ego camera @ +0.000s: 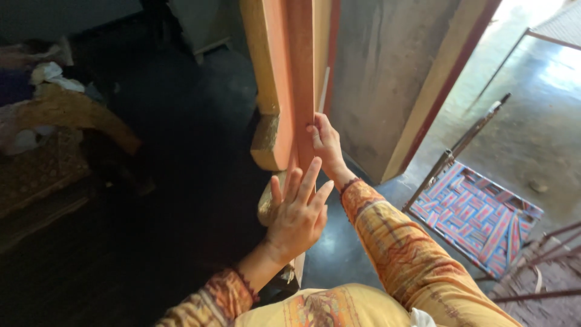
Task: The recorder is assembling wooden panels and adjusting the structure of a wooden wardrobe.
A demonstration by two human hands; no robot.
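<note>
I stand at the tall orange-painted wooden door (290,79), seen edge-on in front of me. My right hand (325,144) grips its narrow edge, fingers curled around the wood and thumb laid along it. My left hand (298,213) is spread flat, fingers fanned, palm pressed against the door's lower part. To my right a metal-framed cot with a red and blue woven seat (475,215) stands on the grey concrete floor (532,133).
</note>
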